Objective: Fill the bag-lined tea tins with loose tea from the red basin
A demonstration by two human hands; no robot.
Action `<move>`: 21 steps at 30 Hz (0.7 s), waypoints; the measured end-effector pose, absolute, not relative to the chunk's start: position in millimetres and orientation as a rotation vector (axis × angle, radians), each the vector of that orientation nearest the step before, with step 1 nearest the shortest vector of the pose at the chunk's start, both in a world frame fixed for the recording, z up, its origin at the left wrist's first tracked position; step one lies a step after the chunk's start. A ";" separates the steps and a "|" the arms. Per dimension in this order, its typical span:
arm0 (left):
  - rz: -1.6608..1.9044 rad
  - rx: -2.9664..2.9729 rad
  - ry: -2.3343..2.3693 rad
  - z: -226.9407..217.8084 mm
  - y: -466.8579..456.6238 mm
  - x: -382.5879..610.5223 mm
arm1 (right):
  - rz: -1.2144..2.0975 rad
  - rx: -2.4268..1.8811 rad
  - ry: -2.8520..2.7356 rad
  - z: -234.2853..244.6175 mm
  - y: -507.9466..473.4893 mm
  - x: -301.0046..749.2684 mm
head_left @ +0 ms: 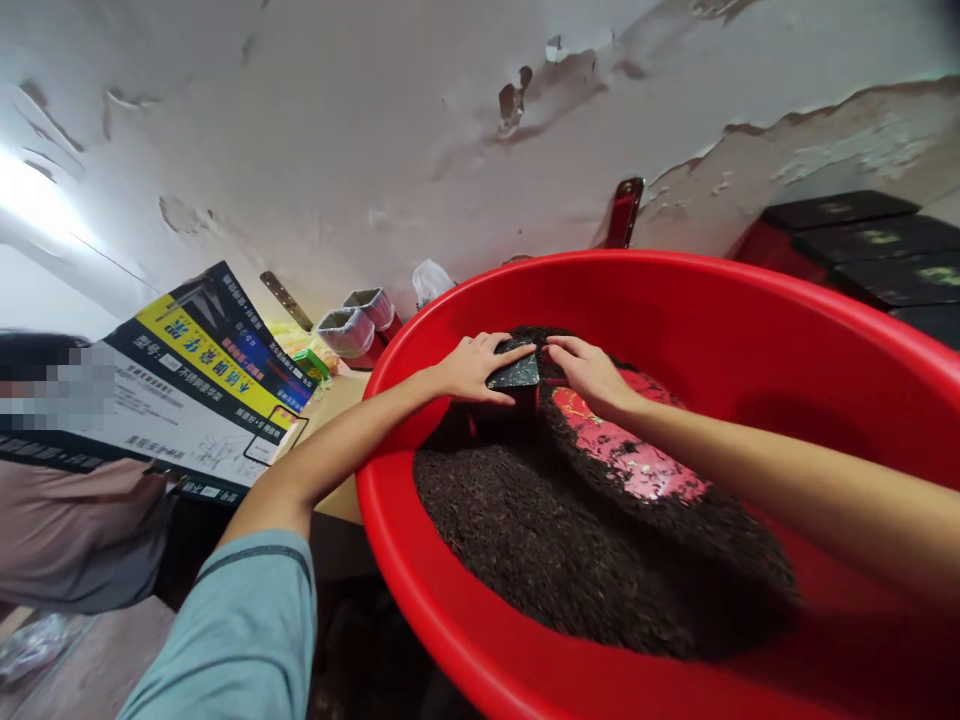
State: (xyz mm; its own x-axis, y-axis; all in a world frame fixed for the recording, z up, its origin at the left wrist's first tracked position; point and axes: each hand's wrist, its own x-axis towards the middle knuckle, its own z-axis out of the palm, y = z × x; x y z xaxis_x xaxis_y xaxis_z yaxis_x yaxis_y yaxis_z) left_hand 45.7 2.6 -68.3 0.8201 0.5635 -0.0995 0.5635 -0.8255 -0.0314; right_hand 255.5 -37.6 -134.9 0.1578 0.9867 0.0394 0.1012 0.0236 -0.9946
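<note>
Left hand holds a small dark rectangular box with a flecked black top, thumb along the near edge and forefinger across the top; right hand is at the box's right side, fingers together and slightly curved, whether gripping anything cannot be told; box stands among dark brown, dry, loose shredded leaves, toward the far left inside a large round red plastic tub; a shiny pink sheet with gold patterning lies partly covered by leaves, below the right forearm; outside, left, a black, yellow and white printed carton; right, stacked black-topped boxes near the peeling wall.
</note>
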 end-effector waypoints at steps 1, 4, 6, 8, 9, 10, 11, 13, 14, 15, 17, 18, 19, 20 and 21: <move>0.185 -3.002 -0.911 -68.1 5.3 47.3 | 1.115 -1.294 -1.167 -138.9 -39.5 249.2; 0.169 -2.985 -0.968 -70.8 11.8 50.9 | 1.215 -1.241 -1.236 -144.8 -37.7 228.8; 0.156 -2.965 -1.062 -74.9 14.4 52.7 | 1.148 -1.301 -1.270 -146.4 -31.8 220.7; 0.171 -2.969 -1.098 -79.0 15.5 54.1 | 1.099 -1.403 -1.255 -149.5 -24.4 219.4; 0.184 -2.980 -1.084 -80.6 15.6 54.5 | 1.102 -1.436 -1.239 -152.1 -20.7 220.7; 0.191 -2.987 -1.065 -81.7 15.4 54.9 | 1.116 -1.445 -1.222 -155.3 -17.2 222.7; 0.198 -2.988 -1.052 -82.4 15.1 55.1 | 1.130 -1.428 -1.208 -158.8 -14.2 224.7; 0.208 -2.969 -1.065 -82.8 13.8 55.8 | 1.142 -1.347 -1.192 -164.9 -10.1 226.8; 0.210 -2.951 -1.087 -82.6 13.0 56.4 | 1.137 -1.308 -1.184 -166.5 -9.2 226.1; 0.208 -2.930 -1.111 -82.3 12.0 57.1 | 1.128 -1.291 -1.173 -166.6 -9.1 224.1; 0.207 -2.900 -1.144 -81.0 9.2 59.2 | 1.104 -1.344 -1.175 -161.1 -11.4 217.7; 0.209 -2.892 -1.152 -79.8 7.3 60.2 | 1.091 -1.397 -1.190 -155.8 -13.9 214.3; 0.215 -2.889 -1.157 -78.3 4.9 60.9 | 1.076 -1.454 -1.213 -149.3 -17.7 211.8; 0.225 -2.889 -1.155 -76.1 2.0 60.8 | 1.064 -1.505 -1.241 -142.1 -23.3 210.7; 0.232 -2.891 -1.146 -73.4 -1.9 59.5 | 1.062 -1.536 -1.267 -134.6 -31.0 211.5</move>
State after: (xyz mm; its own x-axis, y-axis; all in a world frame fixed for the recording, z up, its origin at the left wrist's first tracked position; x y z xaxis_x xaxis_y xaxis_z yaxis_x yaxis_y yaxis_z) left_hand 59.5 -1.9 -73.4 0.7189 0.6829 -0.1295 0.6795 -0.7297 -0.0762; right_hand 211.5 -31.0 -134.6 0.1230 0.9884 -0.0890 0.2602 -0.1187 -0.9582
